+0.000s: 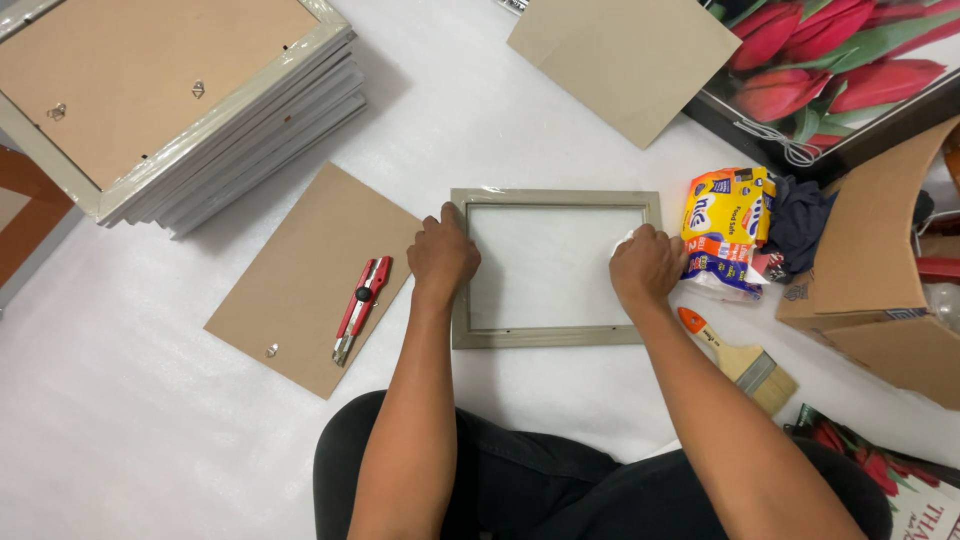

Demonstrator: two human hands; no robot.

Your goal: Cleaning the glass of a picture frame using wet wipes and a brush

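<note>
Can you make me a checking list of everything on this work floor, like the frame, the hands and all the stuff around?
Surface: white sheet, mostly bare near the legs.
Job's things: grey frame lying flat; white cloth under the right hand.
Clutter: red knife on backing board; brush; wipes pack; dark rag.
Grippers: left hand presses the frame's left edge; right hand grips the cloth on the glass.
Cables: nothing seen.
Surroundings: frame stack; second board; tulip picture; cardboard box.
</note>
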